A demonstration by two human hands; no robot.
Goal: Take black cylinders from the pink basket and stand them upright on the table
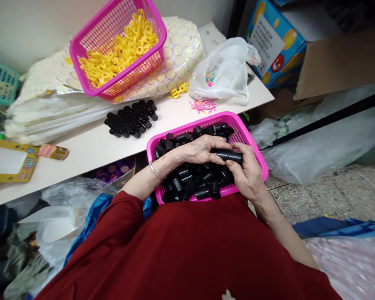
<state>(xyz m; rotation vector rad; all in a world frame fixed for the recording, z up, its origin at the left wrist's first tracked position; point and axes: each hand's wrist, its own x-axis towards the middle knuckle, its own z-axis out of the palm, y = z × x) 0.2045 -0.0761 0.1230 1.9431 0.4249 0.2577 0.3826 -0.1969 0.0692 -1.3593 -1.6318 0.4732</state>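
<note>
Over the pink basket (253,141) at the lap, which is heaped with black pieces (185,176), the left hand (201,150) and right hand (246,170) both grip one black tube (233,156), lying sideways between them with an end in each hand's fingers. Beyond, a tight cluster of black caps (131,118) stands on the table (81,154), pink beads (203,106) to its right. Farther back, a second basket (160,25) holds yellow rings (125,50).
</note>
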